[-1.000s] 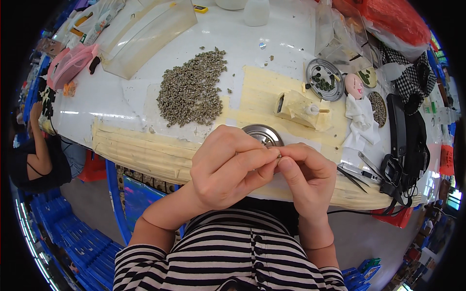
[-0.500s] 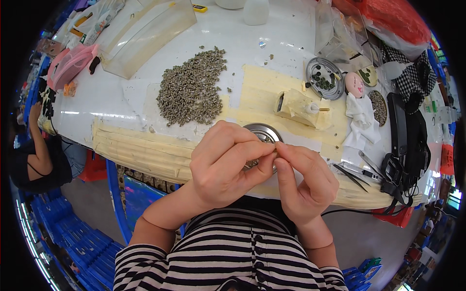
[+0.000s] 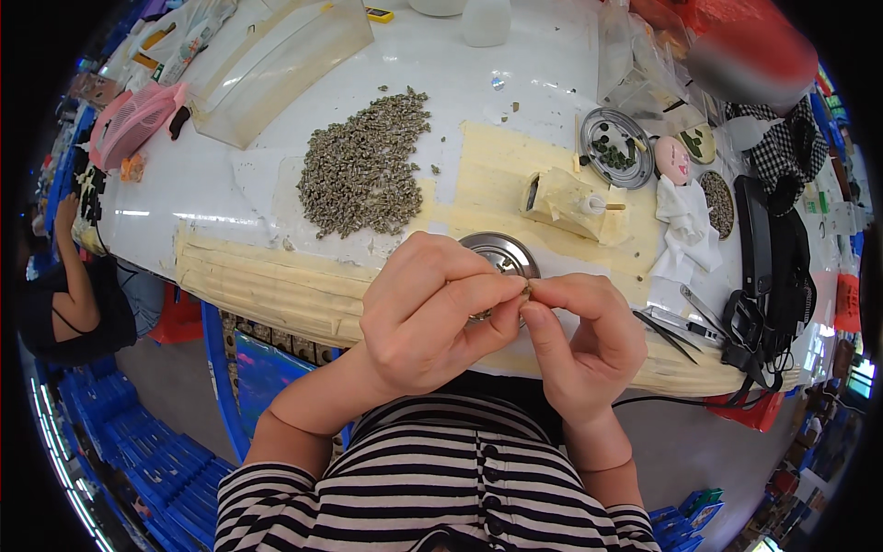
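Observation:
My left hand (image 3: 428,317) and my right hand (image 3: 589,345) meet fingertip to fingertip above the table's front edge. Thumb and forefinger of each are pinched on a tiny brownish metal piece (image 3: 527,290), mostly hidden by the fingers. Just behind and partly beneath them is a round, shiny steel dish (image 3: 499,247) with a few small pieces in it. Farther off to the left, a large heap of small metal parts (image 3: 361,167) lies spread on the white tabletop.
A tape-wrapped block (image 3: 563,207) stands right of the dish. Beyond it are a round tray of dark bits (image 3: 616,152), crumpled white tissue (image 3: 682,221), tweezers (image 3: 667,336) and a black strap (image 3: 754,239). A clear plastic guard (image 3: 276,78) stands at back left; another person (image 3: 78,294) sits left.
My right hand has shifted slightly right, and the tiny piece shows a little more between the fingertips. At the far right, the red bag area is now blurred by a greyish-red shape.

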A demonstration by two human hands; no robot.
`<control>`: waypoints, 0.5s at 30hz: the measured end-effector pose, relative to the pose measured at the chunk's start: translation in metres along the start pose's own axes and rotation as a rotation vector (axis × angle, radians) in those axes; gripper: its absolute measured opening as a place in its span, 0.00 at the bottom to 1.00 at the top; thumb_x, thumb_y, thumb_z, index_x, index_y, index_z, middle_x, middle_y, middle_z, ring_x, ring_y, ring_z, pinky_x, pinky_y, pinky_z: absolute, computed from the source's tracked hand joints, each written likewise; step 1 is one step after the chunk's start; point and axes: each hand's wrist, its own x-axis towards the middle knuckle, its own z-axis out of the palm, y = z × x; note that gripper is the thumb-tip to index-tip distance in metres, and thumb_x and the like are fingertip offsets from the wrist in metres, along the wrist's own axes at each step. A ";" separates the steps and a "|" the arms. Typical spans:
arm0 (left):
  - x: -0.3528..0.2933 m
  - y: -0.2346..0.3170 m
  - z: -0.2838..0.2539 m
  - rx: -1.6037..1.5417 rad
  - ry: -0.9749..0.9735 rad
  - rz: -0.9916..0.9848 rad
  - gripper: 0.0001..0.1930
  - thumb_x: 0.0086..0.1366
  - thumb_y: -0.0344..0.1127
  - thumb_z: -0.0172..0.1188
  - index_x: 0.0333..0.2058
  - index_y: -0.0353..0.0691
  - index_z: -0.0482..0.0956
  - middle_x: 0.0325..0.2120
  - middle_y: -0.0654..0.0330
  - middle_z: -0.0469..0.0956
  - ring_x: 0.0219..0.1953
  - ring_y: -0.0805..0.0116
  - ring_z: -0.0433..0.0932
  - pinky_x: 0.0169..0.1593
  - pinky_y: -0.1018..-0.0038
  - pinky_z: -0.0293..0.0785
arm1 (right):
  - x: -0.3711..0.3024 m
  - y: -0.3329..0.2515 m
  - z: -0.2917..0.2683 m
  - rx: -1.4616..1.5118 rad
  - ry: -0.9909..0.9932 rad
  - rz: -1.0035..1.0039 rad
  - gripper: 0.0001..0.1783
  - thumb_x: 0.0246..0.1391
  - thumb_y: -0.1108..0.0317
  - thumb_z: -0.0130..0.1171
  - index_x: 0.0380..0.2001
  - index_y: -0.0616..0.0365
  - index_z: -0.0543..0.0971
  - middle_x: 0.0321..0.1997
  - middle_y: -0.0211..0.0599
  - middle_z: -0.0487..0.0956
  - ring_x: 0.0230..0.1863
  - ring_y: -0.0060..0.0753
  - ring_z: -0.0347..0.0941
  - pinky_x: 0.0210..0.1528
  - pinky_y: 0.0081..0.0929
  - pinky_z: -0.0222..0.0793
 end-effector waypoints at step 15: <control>0.001 0.000 0.000 -0.023 0.007 -0.016 0.12 0.44 0.23 0.72 0.31 0.36 0.83 0.26 0.61 0.77 0.27 0.63 0.76 0.30 0.72 0.72 | 0.002 -0.005 0.001 0.314 -0.028 0.375 0.12 0.47 0.79 0.69 0.38 0.65 0.83 0.34 0.39 0.82 0.34 0.27 0.78 0.39 0.20 0.71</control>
